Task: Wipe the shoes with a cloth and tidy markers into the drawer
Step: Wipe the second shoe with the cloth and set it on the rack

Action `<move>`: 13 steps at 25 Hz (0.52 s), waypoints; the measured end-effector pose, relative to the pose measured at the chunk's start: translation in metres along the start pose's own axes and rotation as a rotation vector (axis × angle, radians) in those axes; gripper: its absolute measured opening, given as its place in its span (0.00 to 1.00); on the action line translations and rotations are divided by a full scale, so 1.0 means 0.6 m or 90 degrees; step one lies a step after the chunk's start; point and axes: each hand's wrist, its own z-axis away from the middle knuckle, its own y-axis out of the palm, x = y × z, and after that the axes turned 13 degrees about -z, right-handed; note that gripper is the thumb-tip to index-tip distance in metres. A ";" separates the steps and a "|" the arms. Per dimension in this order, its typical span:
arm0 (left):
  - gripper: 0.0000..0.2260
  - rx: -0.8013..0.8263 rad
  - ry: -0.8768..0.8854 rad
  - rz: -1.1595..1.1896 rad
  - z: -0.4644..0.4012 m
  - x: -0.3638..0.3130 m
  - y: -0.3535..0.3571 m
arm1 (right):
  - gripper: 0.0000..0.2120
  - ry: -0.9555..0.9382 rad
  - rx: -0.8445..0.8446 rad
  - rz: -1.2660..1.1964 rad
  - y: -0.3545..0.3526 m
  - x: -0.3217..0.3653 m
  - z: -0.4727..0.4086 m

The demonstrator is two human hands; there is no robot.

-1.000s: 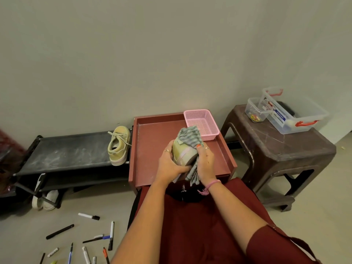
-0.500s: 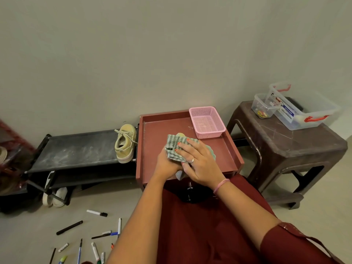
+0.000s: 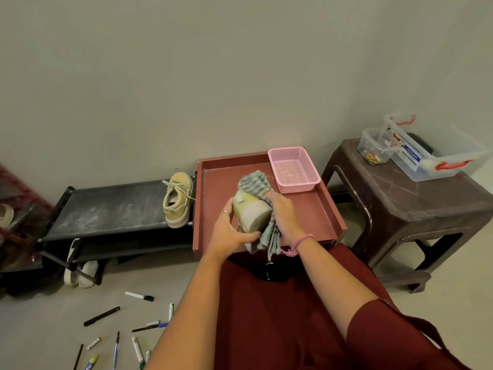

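Note:
My left hand (image 3: 231,228) grips a pale yellow-green shoe (image 3: 250,212) over the open red drawer (image 3: 218,182), its heel turned toward me. My right hand (image 3: 285,215) holds a grey striped cloth (image 3: 253,183) against the shoe's right side; the cloth drapes over the top of the shoe and hangs below my palm. A second matching shoe (image 3: 178,199) stands on the black shoe rack (image 3: 112,206) to the left. Several markers (image 3: 139,296) lie scattered on the floor at lower left.
A pink mesh basket (image 3: 293,169) sits in the drawer's far right corner. A brown plastic stool (image 3: 416,209) on the right carries two clear containers (image 3: 432,153). White shoes (image 3: 80,273) sit under the rack. The wall is close behind.
Half a second ago my right hand pressed the cloth flat over the shoe's top. Now it has slid to the shoe's right side, and the heel and sole show.

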 end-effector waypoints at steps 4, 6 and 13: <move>0.44 0.047 0.026 0.007 0.006 0.002 0.003 | 0.11 0.157 -0.017 0.035 -0.011 0.008 0.001; 0.43 0.052 0.034 0.015 -0.001 -0.001 0.001 | 0.09 0.070 0.020 0.116 0.001 0.025 0.011; 0.45 0.097 0.010 -0.030 0.000 0.008 -0.041 | 0.17 -0.233 0.222 0.353 0.020 -0.006 0.031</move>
